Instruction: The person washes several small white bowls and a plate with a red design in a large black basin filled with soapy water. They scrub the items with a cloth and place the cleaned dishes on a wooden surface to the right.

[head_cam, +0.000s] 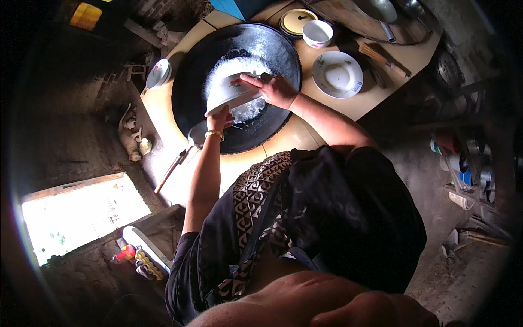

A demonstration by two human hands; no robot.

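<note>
A white bowl with a red flower (233, 89) is held tilted over a large black wok (188, 77) by both hands. My left hand (221, 118) grips its lower left rim, while my right hand (278, 90) holds the right side with the index finger stretched along the outside. Under the bowl, bright foamy or watery liquid (255, 108) lies in the wok; glare hides its detail. At the wok's lower left edge rests a ladle (197, 134) with a wooden handle. The inside of the held bowl is mostly hidden.
Right of the wok are a white plate (337, 75), a white bowl (317, 34), a yellow lid (298, 21) and a bamboo brush (378, 55). Stacked bowls (158, 74) sit on the left counter edge. A cat (130, 139) lies on the floor. A large wooden lid (339, 16) is at the back right.
</note>
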